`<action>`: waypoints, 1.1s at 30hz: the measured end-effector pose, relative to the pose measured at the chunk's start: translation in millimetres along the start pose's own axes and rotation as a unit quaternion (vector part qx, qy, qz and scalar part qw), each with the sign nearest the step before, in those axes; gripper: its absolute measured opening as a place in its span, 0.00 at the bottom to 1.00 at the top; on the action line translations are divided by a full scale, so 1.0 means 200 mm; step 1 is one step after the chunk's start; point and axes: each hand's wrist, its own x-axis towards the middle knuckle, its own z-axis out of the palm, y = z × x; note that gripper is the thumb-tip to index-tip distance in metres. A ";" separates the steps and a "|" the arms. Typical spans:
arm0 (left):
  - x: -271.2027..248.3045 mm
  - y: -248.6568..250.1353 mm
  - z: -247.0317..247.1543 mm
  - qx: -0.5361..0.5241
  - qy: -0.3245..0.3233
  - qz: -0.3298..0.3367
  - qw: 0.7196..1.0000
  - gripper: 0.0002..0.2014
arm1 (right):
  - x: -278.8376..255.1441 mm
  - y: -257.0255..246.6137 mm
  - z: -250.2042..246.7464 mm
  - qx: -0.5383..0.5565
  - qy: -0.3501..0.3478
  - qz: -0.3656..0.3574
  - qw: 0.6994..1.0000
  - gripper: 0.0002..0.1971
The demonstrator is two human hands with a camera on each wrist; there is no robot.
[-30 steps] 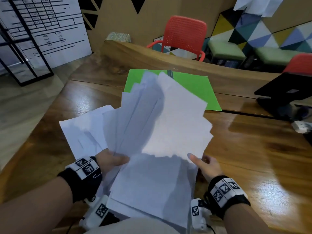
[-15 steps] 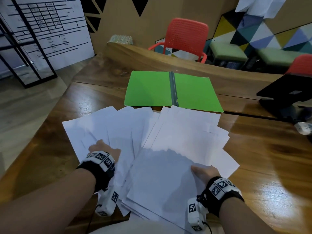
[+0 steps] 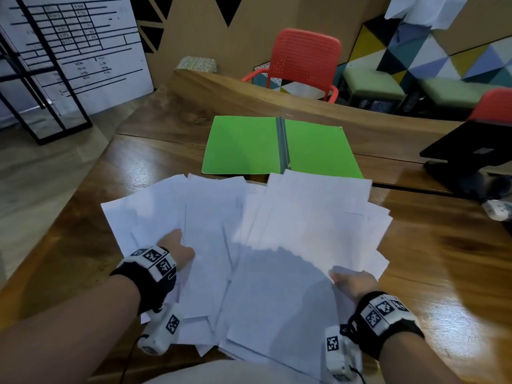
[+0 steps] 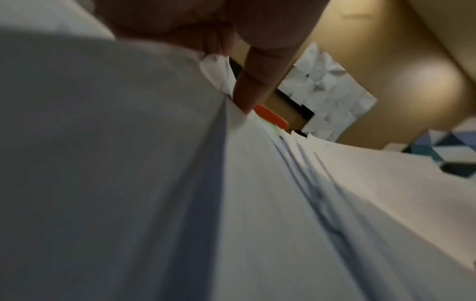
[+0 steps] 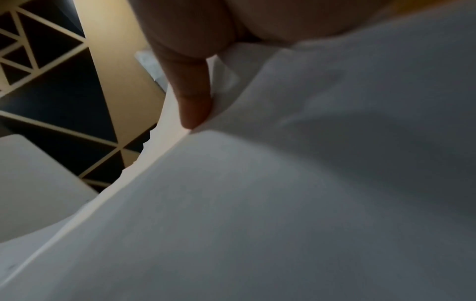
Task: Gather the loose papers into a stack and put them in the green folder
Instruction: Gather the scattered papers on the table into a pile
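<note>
A fanned spread of loose white papers (image 3: 277, 231) lies flat on the wooden table (image 3: 443, 273), its far edge just overlapping the near edge of the green folder (image 3: 243, 145). The folder lies open with a dark spine down its middle. My left hand (image 3: 174, 250) holds the left part of the spread, the fingers hidden under the sheets. In the left wrist view its thumb (image 4: 252, 91) presses on top of the papers (image 4: 257, 203). My right hand (image 3: 350, 281) holds the right near corner. There its thumb (image 5: 193, 101) pinches the papers (image 5: 283, 203) from above.
A black laptop (image 3: 468, 151) stands on the table's right side with a small white device (image 3: 498, 212) near it. A red chair (image 3: 302, 62) sits behind the far edge. The table's left edge runs close beside the papers.
The papers were held raised and tilted a second ago, and now they lie flat and fanned on the table. Both hands came down with them, and the whole folder shows.
</note>
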 end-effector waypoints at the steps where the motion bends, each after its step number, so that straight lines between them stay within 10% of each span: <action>1: 0.00 0.00 -0.02 0.011 -0.005 0.004 1.000 0.04 | 0.00 0.00 -0.04 -0.013 0.018 0.007 1.000 0.35; 6: -0.01 0.02 0.00 0.021 -0.032 0.002 0.999 0.22 | -0.06 -0.05 -0.11 -0.071 0.049 -0.006 0.996 0.28; 13: -0.02 0.10 0.11 -0.016 -0.045 0.047 0.998 0.10 | -0.07 -0.12 0.04 -0.019 -0.017 -0.049 0.998 0.20; 23: -0.06 0.12 0.14 -0.039 -0.079 0.026 0.996 0.26 | -0.14 -0.14 0.04 -0.037 -0.007 -0.030 0.999 0.23; 33: -0.03 0.09 0.08 -0.149 -0.030 0.010 0.988 0.22 | -0.10 -0.08 0.11 0.001 -0.024 -0.008 1.000 0.33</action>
